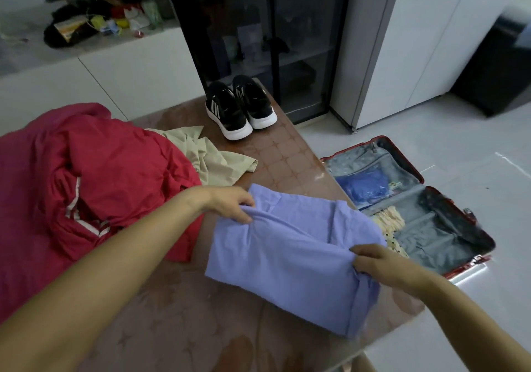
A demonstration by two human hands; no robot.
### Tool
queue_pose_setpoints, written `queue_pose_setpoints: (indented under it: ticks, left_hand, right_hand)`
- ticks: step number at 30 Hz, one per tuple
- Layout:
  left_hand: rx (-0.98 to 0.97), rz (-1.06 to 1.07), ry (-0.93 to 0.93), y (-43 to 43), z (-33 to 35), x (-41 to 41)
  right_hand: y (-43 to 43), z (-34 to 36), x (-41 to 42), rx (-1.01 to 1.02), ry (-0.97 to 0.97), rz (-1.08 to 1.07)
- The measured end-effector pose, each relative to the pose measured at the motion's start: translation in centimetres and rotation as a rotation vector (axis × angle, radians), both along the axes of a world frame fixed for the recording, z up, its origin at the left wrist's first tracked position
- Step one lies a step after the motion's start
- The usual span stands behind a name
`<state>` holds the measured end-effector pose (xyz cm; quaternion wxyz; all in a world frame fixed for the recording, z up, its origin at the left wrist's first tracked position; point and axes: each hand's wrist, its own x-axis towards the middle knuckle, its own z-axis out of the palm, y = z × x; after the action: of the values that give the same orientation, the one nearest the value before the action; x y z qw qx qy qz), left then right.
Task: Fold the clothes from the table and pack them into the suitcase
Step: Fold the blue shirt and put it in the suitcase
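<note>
**Both hands gripping lavender shirt at table edge**

Left hand [231, 202]: fingers curled, pinching a gathered fold on the far left edge of the lavender shirt [290, 254]. Right hand [379, 262]: fingers curled round bunched fabric on the shirt's near right side. Shirt partly folded, lying on the brown patterned table [287, 159], right portion overhanging the table's right edge.

Left of shirt: red jacket [94, 182] with white stripes, heaped loose, touching the shirt's left side region. Beige garment [218, 159] partly under the jacket, behind the shirt. Black sneakers [240, 107], a pair, at the far end of the table.

Suitcase [448, 208], red shell, grey lining, lies open on the floor just right of the table. Inside: blue item [363, 185] in far half; cream dotted fabric [392, 223] near the middle, partly hidden by the shirt.
</note>
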<state>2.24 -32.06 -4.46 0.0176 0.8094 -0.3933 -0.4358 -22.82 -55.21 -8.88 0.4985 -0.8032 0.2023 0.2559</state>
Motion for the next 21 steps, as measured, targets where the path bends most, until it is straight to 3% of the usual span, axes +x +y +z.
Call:
queue_pose_setpoints:
  ticks: [4, 9, 12, 16, 21]
  left_hand:
    - [-0.157, 0.158, -0.095, -2.9, -1.8, 1.9]
    - [-0.353, 0.457, -0.403, -4.1, -5.5, -0.7]
    - [-0.384, 0.293, -0.54, -3.4, -7.0, -4.4]
    - [-0.184, -0.058, -0.539, -2.3, -9.1, -8.2]
    - [-0.108, -0.034, -0.575, -3.1, -11.2, -8.5]
  right_hand:
    - [-2.1, 0.2, 3.3, -0.124, -0.092, -0.139]
    - [-2.7, -1.6, 4.2, -0.603, -0.213, -0.252]
    - [-1.0, -3.4, 3.2, -0.882, -0.272, -0.262]
    - [3.4, -5.2, 2.6, -0.89, -0.489, -0.064]
    - [5.8, -8.4, 3.2, -0.888, -0.345, 0.139]
